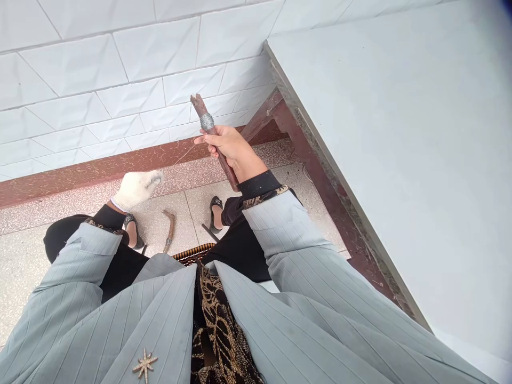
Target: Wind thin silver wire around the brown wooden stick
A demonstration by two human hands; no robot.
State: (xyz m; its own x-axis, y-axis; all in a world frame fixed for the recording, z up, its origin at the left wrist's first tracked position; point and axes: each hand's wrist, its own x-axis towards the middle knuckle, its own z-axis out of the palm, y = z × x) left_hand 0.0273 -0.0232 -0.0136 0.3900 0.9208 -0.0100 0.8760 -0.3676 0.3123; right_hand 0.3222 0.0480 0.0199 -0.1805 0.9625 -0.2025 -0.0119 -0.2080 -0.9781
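Observation:
My bare right hand (228,145) is closed around a brown wooden stick (228,172), which slants up and to the left with a jagged broken top end. Silver wire wound in a tight coil (207,122) wraps the stick just above my fingers. From near my right fingertips a thin wire strand (185,154) runs taut, down and left towards my left hand (138,189). That hand wears a white knitted glove, its fingers pinched shut on the strand's end. The exact grip is hidden by the glove.
A bent stick (169,230) with wire around it lies on the speckled floor tiles (192,213) between my shoes. A white tabletop (392,133) on a reddish-brown frame (316,165) stands close on the right. Ahead rises a white tiled wall (120,69).

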